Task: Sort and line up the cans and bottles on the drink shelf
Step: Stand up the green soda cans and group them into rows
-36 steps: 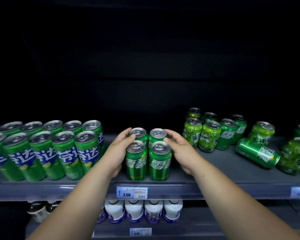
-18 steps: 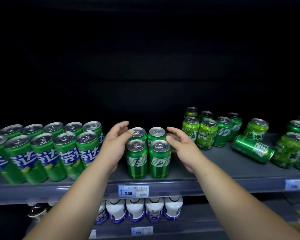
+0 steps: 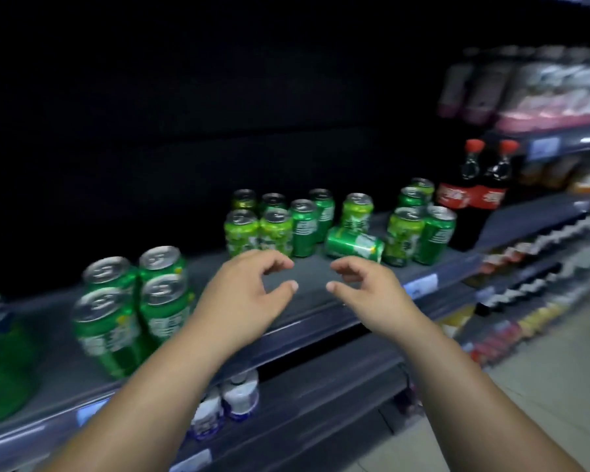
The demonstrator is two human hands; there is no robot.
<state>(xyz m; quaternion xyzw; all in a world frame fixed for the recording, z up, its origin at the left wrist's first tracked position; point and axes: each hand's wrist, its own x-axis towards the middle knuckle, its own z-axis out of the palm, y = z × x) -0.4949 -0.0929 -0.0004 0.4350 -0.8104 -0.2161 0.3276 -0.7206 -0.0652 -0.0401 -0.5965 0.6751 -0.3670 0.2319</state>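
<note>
Dim shop aisle, smeared by motion: a grey shelf (image 3: 315, 277) runs from the lower left up to the right of the frame, with a black back wall behind it and pale floor tiles (image 3: 559, 386) at the lower right.

Both bare hands hover over a bare stretch of shelf in the middle. The left grip (image 3: 242, 294) and right grip (image 3: 372, 294) each have thumb and fingers loosely curled and parted, holding nothing.

A fallen green can (image 3: 355, 246) lies on its side just above the right grip, apart from its fingertips. Its long axis runs left to right, dipping slightly to the right. I cannot tell which end is the top.

Upright cans (image 3: 273, 226) stand above the left grip, and more upright cans (image 3: 419, 233) stand right of the fallen one. A block of four cans (image 3: 133, 301) sits at the lower left.

Two cola bottles (image 3: 474, 195) stand upright at the far right. White bottles (image 3: 234, 400) fill the shelf below.
</note>
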